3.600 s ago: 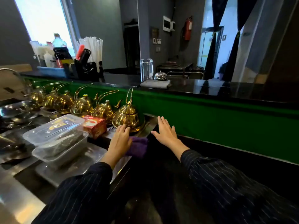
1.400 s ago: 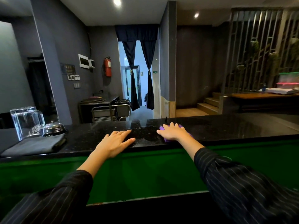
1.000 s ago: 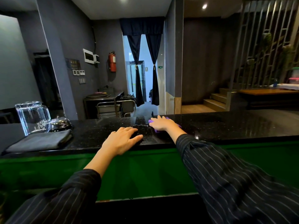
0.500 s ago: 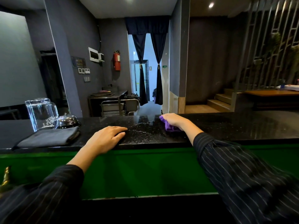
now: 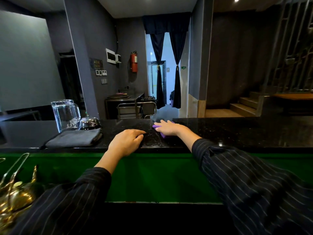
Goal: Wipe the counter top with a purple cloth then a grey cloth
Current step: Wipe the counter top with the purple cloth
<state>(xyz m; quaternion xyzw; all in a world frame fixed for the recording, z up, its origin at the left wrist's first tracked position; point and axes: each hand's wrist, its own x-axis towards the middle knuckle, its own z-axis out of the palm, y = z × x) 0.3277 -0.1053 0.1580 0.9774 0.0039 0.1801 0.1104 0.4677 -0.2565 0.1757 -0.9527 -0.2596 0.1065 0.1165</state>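
Landmark: the black speckled stone surface (image 5: 237, 131), a counter top running across the view above a green front panel (image 5: 152, 175).
Right hand (image 5: 167, 128): lies palm down on the surface, fingers stretched flat and slightly spread, pressing the purple cloth against the stone near the far edge of the surface.
Purple cloth (image 5: 163, 134): mostly hidden beneath the right hand; only a strip shows at the fingertips and along the near side of the palm.
Left hand (image 5: 127, 143): rests on the near edge of the surface just left of the right hand, fingers loosely curled with the tips on the stone, holding nothing.
Grey cloth (image 5: 74, 138): folded flat on the surface, well to the left of both hands, touched by neither.
Glass pitcher (image 5: 66, 114): stands upright on the surface behind the grey cloth.
Metal call bell (image 5: 89, 123): sits just beside the pitcher, at the cloth's far edge.
Sleeves: dark pinstriped fabric (image 5: 254, 184) covers both forearms.
Brass teapot (image 5: 15, 192): below the surface, at the lower left.
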